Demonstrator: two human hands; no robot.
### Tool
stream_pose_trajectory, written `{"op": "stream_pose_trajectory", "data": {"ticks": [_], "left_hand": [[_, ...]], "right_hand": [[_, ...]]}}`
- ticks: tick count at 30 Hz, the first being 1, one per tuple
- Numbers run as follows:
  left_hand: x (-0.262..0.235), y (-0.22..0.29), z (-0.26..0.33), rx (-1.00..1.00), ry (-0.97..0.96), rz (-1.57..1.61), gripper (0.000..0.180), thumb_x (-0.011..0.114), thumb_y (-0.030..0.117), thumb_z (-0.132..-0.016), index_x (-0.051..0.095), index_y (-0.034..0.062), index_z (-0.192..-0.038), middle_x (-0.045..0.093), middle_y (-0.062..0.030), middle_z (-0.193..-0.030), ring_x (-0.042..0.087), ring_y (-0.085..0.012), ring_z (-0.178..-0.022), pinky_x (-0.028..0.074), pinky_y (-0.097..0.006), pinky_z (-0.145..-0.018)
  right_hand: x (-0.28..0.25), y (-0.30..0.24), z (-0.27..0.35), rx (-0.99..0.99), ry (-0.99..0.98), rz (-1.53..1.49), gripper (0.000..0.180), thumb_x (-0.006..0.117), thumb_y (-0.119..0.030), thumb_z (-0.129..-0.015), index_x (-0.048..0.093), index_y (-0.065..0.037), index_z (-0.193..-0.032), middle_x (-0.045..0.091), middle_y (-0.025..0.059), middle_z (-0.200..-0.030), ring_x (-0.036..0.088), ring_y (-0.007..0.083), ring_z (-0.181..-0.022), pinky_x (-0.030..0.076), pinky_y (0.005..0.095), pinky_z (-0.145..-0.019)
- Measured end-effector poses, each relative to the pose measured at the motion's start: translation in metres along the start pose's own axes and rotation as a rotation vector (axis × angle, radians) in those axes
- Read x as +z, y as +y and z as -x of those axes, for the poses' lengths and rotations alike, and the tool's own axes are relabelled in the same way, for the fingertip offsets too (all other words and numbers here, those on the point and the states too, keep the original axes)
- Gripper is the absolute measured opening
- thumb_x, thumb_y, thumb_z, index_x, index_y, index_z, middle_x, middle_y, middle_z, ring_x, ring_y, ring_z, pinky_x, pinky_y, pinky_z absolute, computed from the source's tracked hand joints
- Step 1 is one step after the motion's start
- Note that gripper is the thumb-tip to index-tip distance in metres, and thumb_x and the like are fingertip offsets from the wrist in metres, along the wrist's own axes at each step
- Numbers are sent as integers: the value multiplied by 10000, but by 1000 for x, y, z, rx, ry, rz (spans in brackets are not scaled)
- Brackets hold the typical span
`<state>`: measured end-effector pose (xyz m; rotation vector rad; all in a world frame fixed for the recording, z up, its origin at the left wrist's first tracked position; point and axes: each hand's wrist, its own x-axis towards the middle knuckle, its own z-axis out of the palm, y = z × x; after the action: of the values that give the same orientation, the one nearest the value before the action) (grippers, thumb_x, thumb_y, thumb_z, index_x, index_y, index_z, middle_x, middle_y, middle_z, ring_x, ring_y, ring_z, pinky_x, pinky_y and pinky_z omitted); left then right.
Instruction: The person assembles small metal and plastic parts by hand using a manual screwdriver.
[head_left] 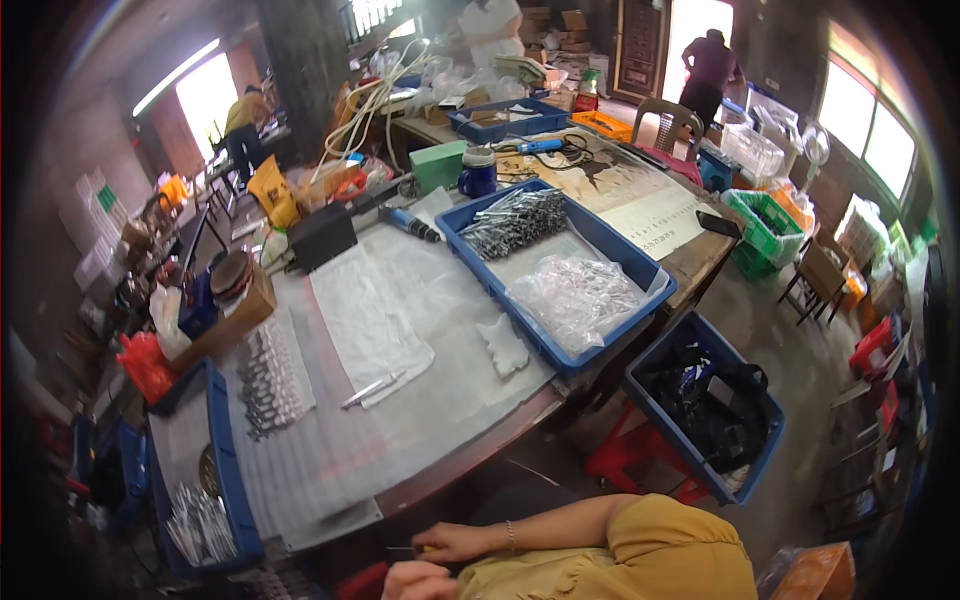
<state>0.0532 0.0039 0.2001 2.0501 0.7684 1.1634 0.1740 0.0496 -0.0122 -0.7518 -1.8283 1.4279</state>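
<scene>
My right hand (453, 542) reaches in from the right, with a bracelet at the wrist and a yellow sleeve above it. Its fingers are closed on a thin screwdriver-like tool (399, 548), whose narrow shaft points left; a bit of yellow shows at the fingers. Just below it, at the lower edge, is my left hand (416, 581), fingers curled; anything inside it is hidden. Both hands are off the table's near edge. On the table (420, 440) lie a slim silver pen-like tool (370, 390), a white cloth (365, 320) and a small clear plastic bag (503, 348).
A blue tray (655, 292) holds metal rods and plastic-wrapped pieces. Another blue tray (232, 478) at left holds silver parts, beside rows of metal pieces (268, 380). Right of the table, a blue bin (765, 455) rests on a red stool (620, 455). Other people stand far back.
</scene>
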Motion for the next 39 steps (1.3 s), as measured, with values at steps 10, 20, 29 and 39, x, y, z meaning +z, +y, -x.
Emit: {"op": "stream_pose_trajectory", "data": {"ticks": [10, 20, 29, 39], "left_hand": [[-1, -151, 87, -440, 191, -561, 325, 629, 106, -839, 581, 5, -1144, 569, -227, -1126, 546, -407, -1030, 436, -472, -919], [24, -274, 151, -636, 114, -820, 318, 555, 163, -862, 602, -76, -1065, 624, -308, -1023, 591, -457, -952, 481, -489, -815], [38, -190, 79, -887, 190, -649, 313, 519, 203, -868, 611, -88, -937, 641, -309, -851, 610, -473, -853, 477, -518, -763], [30, -210, 95, -731, 184, -516, 580, 509, 346, -928, 467, -101, -1295, 548, -351, -1199, 522, -477, -1121, 398, -483, -984]], "right_hand": [[-8, -9, 2, 126, 25, -83, 221, 589, -217, -914, 572, -2, -870, 596, 110, -629, 612, 204, -570, 464, 342, -564], [-10, -9, -2, 58, 14, -2, 255, 599, -253, -918, 579, 0, -942, 573, 139, -681, 581, 247, -618, 437, 374, -573], [-14, -3, 3, 70, 27, -6, 259, 600, -253, -915, 583, 5, -939, 568, 146, -684, 575, 249, -620, 434, 374, -572], [-13, -4, 2, 44, 44, 37, 252, 599, -243, -915, 582, 8, -927, 568, 145, -683, 578, 249, -631, 440, 377, -589]]}}
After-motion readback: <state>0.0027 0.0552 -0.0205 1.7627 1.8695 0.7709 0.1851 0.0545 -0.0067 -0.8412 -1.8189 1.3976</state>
